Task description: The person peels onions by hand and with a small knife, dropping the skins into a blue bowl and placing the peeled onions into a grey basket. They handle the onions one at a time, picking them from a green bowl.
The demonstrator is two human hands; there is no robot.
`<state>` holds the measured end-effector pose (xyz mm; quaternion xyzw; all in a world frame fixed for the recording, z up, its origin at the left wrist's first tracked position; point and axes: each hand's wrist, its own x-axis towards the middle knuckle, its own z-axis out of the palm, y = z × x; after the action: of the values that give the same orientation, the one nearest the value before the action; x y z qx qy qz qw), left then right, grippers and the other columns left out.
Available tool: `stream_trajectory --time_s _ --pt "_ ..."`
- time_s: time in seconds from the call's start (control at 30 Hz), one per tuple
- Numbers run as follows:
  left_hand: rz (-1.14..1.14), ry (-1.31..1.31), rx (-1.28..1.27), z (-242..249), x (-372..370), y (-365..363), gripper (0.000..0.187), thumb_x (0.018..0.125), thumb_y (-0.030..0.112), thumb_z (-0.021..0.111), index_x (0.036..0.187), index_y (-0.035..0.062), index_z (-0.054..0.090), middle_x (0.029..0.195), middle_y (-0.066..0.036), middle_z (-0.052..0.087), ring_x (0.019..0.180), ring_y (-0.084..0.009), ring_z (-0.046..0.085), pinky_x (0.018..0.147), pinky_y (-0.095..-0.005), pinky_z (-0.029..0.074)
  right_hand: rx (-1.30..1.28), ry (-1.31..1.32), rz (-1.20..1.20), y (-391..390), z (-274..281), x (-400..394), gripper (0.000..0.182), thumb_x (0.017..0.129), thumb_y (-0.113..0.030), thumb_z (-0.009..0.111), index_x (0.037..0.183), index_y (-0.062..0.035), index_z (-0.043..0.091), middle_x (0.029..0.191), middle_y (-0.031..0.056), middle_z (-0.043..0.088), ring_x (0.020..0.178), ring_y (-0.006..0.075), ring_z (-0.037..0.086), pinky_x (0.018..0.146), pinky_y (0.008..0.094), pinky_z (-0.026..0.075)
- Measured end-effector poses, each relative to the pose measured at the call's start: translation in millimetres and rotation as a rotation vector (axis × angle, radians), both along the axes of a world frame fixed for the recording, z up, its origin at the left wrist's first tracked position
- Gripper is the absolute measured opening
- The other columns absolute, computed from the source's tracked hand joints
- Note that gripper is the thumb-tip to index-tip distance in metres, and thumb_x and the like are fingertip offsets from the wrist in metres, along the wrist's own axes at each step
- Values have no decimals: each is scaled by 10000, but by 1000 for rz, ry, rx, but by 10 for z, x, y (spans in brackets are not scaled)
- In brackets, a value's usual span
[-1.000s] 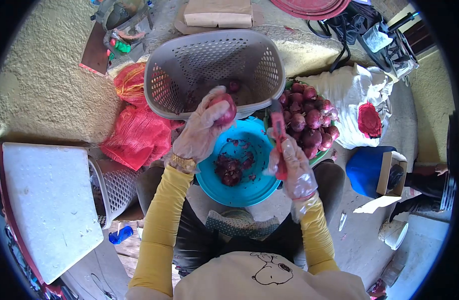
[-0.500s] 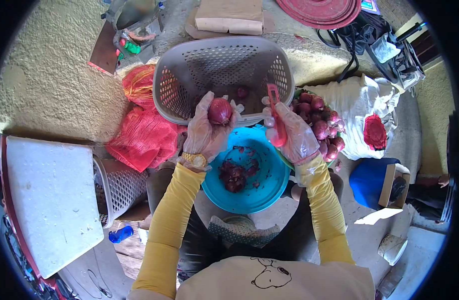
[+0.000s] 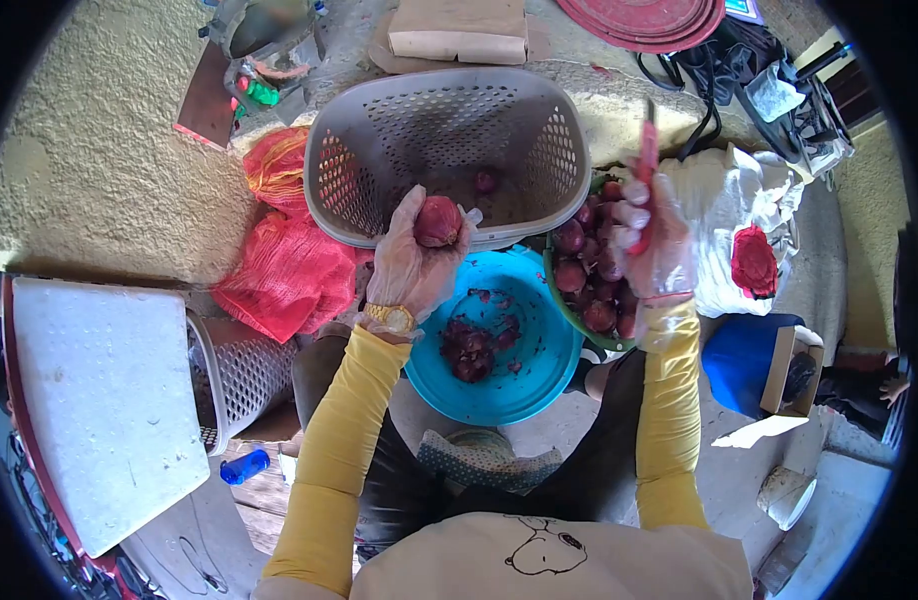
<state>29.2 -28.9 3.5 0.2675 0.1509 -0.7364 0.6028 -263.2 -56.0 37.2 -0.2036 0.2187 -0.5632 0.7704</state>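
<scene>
- Basket (image 3: 354, 150), grey and perforated, fills the 12 o'clock part of the view; one small onion (image 3: 486, 181) lies inside it, and nothing about it has changed in the last second.
- Blue bowl (image 3: 539, 370) sits on the lap just below the hands, with purple peelings (image 3: 466, 352) heaped at its centre, the same as before.
- Green bowl (image 3: 562, 290) of red onions (image 3: 591, 290) stands at 3 o'clock of the blue bowl, touching its rim; the right hand now hangs over it.
- Right hand (image 3: 651, 235), gloved, has swung from above the blue bowl out to about 2 o'clock and risen, so the blade no longer faces the held onion; that reads as a pause between cuts rather than a cut in progress.
- Left hand (image 3: 414, 265), gloved, has stayed nearly in place at the basket's near rim, fingers clamped around the onion.
- Knife (image 3: 646, 165), red-handled, stands almost upright in the right hand, whose fingers are closed tight on the handle.
- Held onion (image 3: 438, 221) is above the blue bowl's far edge, skin apparently still on.
</scene>
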Motion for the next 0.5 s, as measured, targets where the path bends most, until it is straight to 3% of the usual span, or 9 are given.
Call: stream_trajectory --time_s 0.03,0.07,0.1,0.13,0.17,0.27,0.5 --pt "-4 12 3 -6 1 -2 430 1006 246 704 1259 -32 496 1252 -225 544 1131 -332 583 936 -399 594 29 -69 -64 2 12 -105 429 1093 -335 559 1443 -91 509 952 -53 546 750 51 515 592 216 444" --pt "-2 16 5 -22 1 -2 430 1006 246 704 1259 -32 496 1252 -225 544 1131 -332 583 936 -399 594 -103 16 -217 -2 36 -235 364 1079 -235 580 1401 -72 537 1008 -48 579 759 45 516 611 210 470" --pt "-17 43 4 -43 14 -9 431 1007 246 701 1260 -35 495 1258 -227 540 1136 -335 581 937 -400 593 -437 786 -488 29 145 -464 481 1059 -257 597 1487 -69 482 1062 -2 614 861 74 570 664 226 497" --pt "-30 66 5 -71 45 -7 433 1008 247 699 1261 -38 493 1264 -230 537 1141 -338 578 938 -401 593 -592 1595 -772 -24 169 -1111 497 1048 -261 606 1496 -78 492 1100 -3 643 858 72 589 680 225 508" --pt "-23 62 8 -129 64 -7 433 1008 247 699 1261 -38 493 1264 -230 537 1141 -338 578 938 -401 593 -593 1589 -765 -27 -68 -1304 497 1048 -261 606 1496 -78 492 1100 -3 643 858 72 589 680 225 508" --pt "-41 68 -30 -247 82 3 428 1013 245 690 1260 -42 492 1253 -225 538 1137 -338 578 946 -408 591 -564 1504 -714 -35 -112 -1284 499 1048 -274 608 1494 -79 497 1092 -6 644 843 68 584 671 222 503" --pt "-24 -2 -19 -118 -66 71 394 1022 246 676 1247 -22 494 1228 -200 540 1136 -353 571 965 -439 577 -467 1415 -632 350 340 -1636 506 1047 -305 611 1489 -81 508 1072 -15 645 810 59 573 652 215 490"
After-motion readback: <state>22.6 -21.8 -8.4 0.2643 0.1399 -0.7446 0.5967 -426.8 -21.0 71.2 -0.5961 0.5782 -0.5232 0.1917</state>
